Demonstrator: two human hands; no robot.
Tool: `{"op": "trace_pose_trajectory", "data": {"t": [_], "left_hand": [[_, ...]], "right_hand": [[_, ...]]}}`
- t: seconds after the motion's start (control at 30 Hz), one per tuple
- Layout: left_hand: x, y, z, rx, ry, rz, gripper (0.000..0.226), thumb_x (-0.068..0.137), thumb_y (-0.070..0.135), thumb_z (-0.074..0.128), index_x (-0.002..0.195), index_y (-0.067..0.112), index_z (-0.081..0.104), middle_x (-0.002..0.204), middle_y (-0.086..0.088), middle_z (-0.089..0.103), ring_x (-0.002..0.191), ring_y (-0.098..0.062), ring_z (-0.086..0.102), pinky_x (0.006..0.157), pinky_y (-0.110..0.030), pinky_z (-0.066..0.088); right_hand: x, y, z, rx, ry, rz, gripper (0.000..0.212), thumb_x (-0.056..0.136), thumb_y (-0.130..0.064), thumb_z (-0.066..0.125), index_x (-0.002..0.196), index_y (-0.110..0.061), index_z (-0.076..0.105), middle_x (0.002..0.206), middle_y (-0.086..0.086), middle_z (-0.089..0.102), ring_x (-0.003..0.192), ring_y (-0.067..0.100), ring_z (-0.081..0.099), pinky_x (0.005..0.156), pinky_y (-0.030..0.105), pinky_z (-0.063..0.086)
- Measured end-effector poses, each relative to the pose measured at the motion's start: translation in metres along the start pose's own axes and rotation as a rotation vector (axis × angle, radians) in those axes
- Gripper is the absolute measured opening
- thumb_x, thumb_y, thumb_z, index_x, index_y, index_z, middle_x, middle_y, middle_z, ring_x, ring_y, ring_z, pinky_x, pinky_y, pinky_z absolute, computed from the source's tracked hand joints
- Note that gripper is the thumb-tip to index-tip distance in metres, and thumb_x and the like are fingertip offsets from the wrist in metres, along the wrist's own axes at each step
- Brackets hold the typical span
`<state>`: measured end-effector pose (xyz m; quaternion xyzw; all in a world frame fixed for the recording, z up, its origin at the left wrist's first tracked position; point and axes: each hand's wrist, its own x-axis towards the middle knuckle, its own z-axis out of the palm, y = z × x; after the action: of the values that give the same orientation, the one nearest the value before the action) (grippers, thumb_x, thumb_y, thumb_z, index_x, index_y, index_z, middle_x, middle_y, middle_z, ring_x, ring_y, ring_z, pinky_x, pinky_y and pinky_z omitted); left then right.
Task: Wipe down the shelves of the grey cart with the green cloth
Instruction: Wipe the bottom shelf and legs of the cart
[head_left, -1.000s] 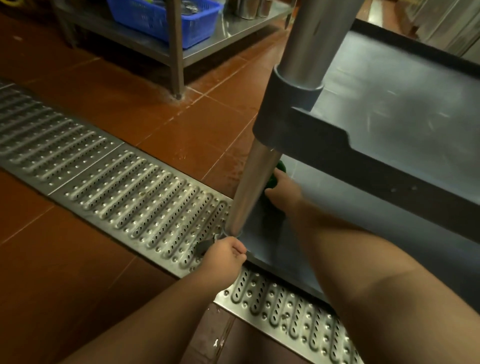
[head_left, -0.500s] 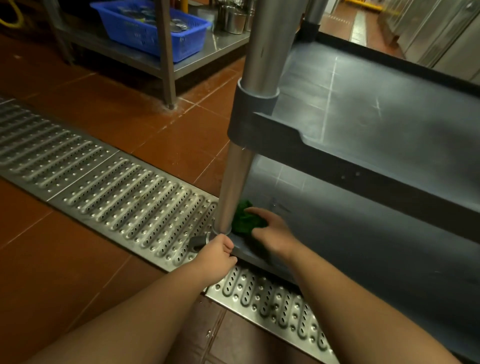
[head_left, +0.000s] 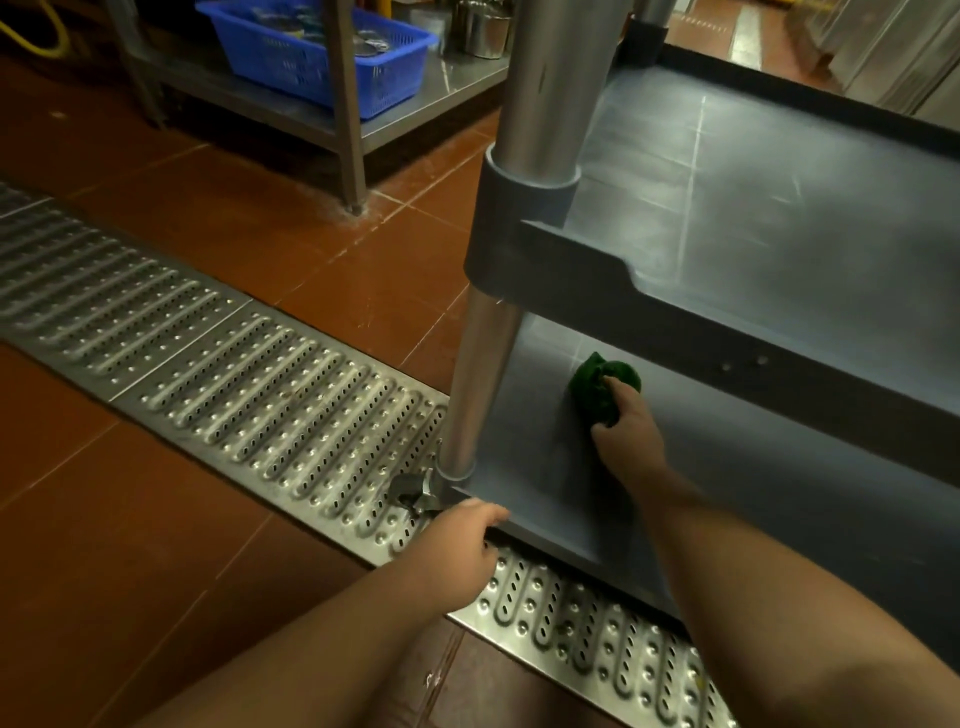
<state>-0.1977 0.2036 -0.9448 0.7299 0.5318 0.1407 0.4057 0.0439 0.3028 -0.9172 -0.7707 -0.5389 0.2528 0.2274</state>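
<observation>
Our right hand (head_left: 626, 441) has its fingers curled round the bunched green cloth (head_left: 602, 387), pressing it on the bottom shelf (head_left: 753, 493) of the grey cart (head_left: 597, 270), a little way in from the corner post (head_left: 480, 384) and just under the front lip of the shelf above (head_left: 779, 208). Bare grey shelf runs on to the right of the cloth and back toward us. Our left hand (head_left: 460, 543) grips the bottom shelf's near edge beside the post's foot, fingers hooked under the rim and thumb on top, next to the caster (head_left: 413, 493). The cart's corner stands over the perforated steel drain grate (head_left: 234, 374), with red tile floor (head_left: 104, 545) on both sides. Beyond, a blue basket (head_left: 317, 52) sits on a steel rack (head_left: 415, 104).
</observation>
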Motion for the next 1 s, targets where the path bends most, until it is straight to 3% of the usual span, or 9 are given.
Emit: {"op": "trace_pose_trajectory", "data": {"t": [0.1,0.23,0.43,0.6,0.7,0.77,0.87,0.93,1.0], "left_hand": [[0.003,-0.004,-0.006,-0.050,-0.015,-0.028,0.043,0.089,0.013,0.052,0.131,0.023,0.055,0.132,0.009,0.053,0.115,-0.010,0.057,0.099,-0.027,0.048],[0.005,-0.004,-0.008,-0.019,-0.027,-0.032,0.040,0.088,0.009,0.053,0.126,0.020,0.058,0.126,0.006,0.058,0.116,-0.008,0.054,0.098,-0.018,0.041],[0.004,0.004,-0.005,-0.002,-0.052,-0.092,0.037,0.082,0.009,0.051,0.115,0.026,0.056,0.110,0.009,0.053,0.105,-0.009,0.053,0.090,-0.019,0.042],[0.001,0.011,-0.002,-0.024,-0.070,-0.125,0.033,0.081,0.009,0.049,0.108,0.029,0.053,0.114,0.004,0.054,0.102,-0.012,0.055,0.088,-0.027,0.047],[-0.003,0.016,-0.003,-0.024,-0.077,-0.135,0.028,0.082,0.009,0.049,0.104,0.026,0.056,0.106,0.004,0.055,0.087,-0.013,0.058,0.069,-0.023,0.046],[-0.006,0.018,-0.003,-0.075,-0.062,-0.142,0.023,0.082,0.006,0.045,0.091,0.023,0.057,0.088,0.002,0.059,0.069,-0.013,0.056,0.057,-0.022,0.045],[-0.008,0.022,-0.006,-0.137,0.025,-0.161,0.023,0.080,0.004,0.041,0.081,0.023,0.055,0.079,0.000,0.057,0.064,-0.016,0.054,0.054,-0.027,0.046],[-0.008,0.027,-0.010,-0.096,0.103,-0.149,0.021,0.078,0.002,0.043,0.085,0.021,0.051,0.087,0.000,0.055,0.076,-0.019,0.055,0.065,-0.032,0.048],[-0.009,0.032,-0.011,-0.036,0.146,-0.144,0.024,0.077,0.000,0.045,0.093,0.018,0.048,0.097,0.000,0.049,0.085,-0.018,0.052,0.072,-0.031,0.042]], "right_hand": [[-0.005,-0.001,0.007,-0.033,-0.055,-0.084,0.074,0.080,-0.005,0.063,0.146,-0.032,0.044,0.154,-0.002,0.040,0.135,0.023,0.045,0.115,0.033,0.033],[-0.025,0.001,0.012,-0.066,-0.197,-0.203,0.072,0.077,-0.002,0.063,0.138,-0.039,0.052,0.148,-0.011,0.045,0.133,0.013,0.046,0.113,0.029,0.037],[-0.092,-0.005,0.025,0.093,-0.358,-0.255,0.063,0.064,-0.002,0.059,0.112,-0.042,0.068,0.122,-0.029,0.060,0.115,-0.008,0.054,0.099,0.006,0.035],[-0.102,-0.006,0.010,0.400,-0.417,-0.069,0.060,0.057,-0.003,0.055,0.102,-0.036,0.075,0.103,-0.004,0.075,0.092,0.016,0.069,0.080,0.028,0.052],[-0.091,-0.010,-0.003,0.656,-0.234,0.124,0.059,0.065,0.001,0.049,0.100,-0.039,0.075,0.109,0.002,0.074,0.104,0.029,0.069,0.090,0.045,0.057],[-0.086,-0.017,-0.003,0.808,-0.069,0.236,0.062,0.080,0.007,0.045,0.114,-0.039,0.068,0.118,0.001,0.069,0.105,0.026,0.067,0.092,0.045,0.057],[-0.094,-0.033,0.009,0.565,0.134,0.045,0.065,0.086,0.003,0.052,0.141,-0.031,0.050,0.138,-0.003,0.052,0.121,0.017,0.054,0.105,0.031,0.046],[-0.104,-0.035,0.030,0.195,0.077,-0.156,0.065,0.087,-0.009,0.058,0.146,-0.033,0.044,0.154,0.004,0.035,0.138,0.024,0.036,0.114,0.033,0.034],[-0.112,-0.030,0.053,-0.177,-0.046,-0.298,0.062,0.087,-0.023,0.058,0.146,-0.035,0.043,0.158,0.009,0.025,0.138,0.034,0.030,0.114,0.038,0.031]]}}
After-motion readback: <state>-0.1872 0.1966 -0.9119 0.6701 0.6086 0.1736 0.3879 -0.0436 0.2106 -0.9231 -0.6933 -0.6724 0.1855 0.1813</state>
